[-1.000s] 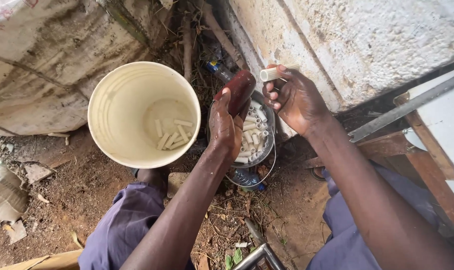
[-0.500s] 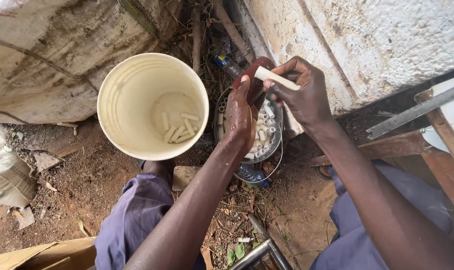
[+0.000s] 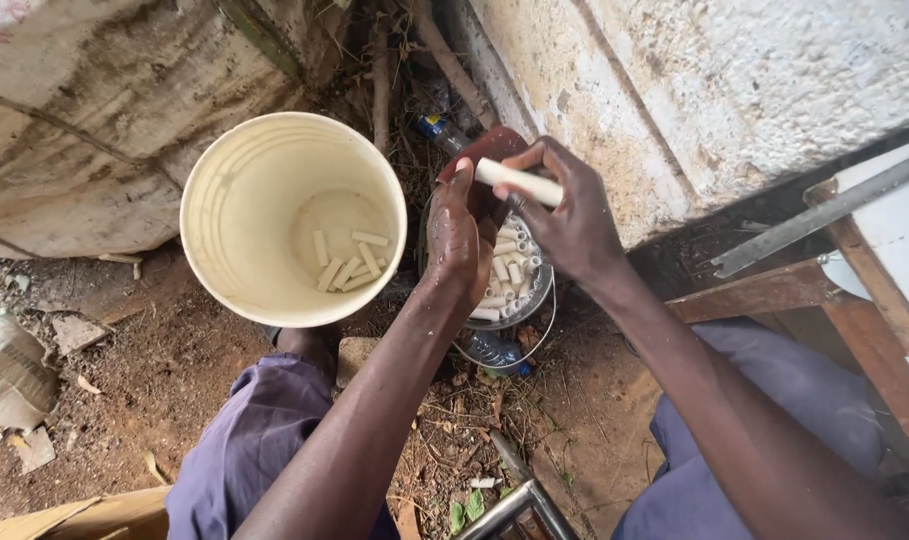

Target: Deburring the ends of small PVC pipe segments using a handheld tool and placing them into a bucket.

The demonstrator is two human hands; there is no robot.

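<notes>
My right hand (image 3: 569,225) pinches a short white tube piece (image 3: 519,182) by its middle, held level above a small metal pot (image 3: 536,295). My left hand (image 3: 461,235) grips a dark red-brown object (image 3: 489,145) pressed against the near end of that tube; what it is I cannot tell. The pot holds several more white tube pieces (image 3: 502,275). To the left stands a cream plastic bucket (image 3: 234,200) with several white tube pieces (image 3: 349,260) lying on its bottom.
A rough plastered wall (image 3: 694,90) rises behind the pot. Right of me are a wooden frame (image 3: 854,290) and a metal bar (image 3: 824,215). A plastic bottle (image 3: 489,350) lies under the pot. Bare soil with litter spreads to the left, beside a grey sack (image 3: 84,130).
My right hand has turned the white tube from end-on to lying level. Both hands have come closer together over the pot. The view has shifted a little to the left.
</notes>
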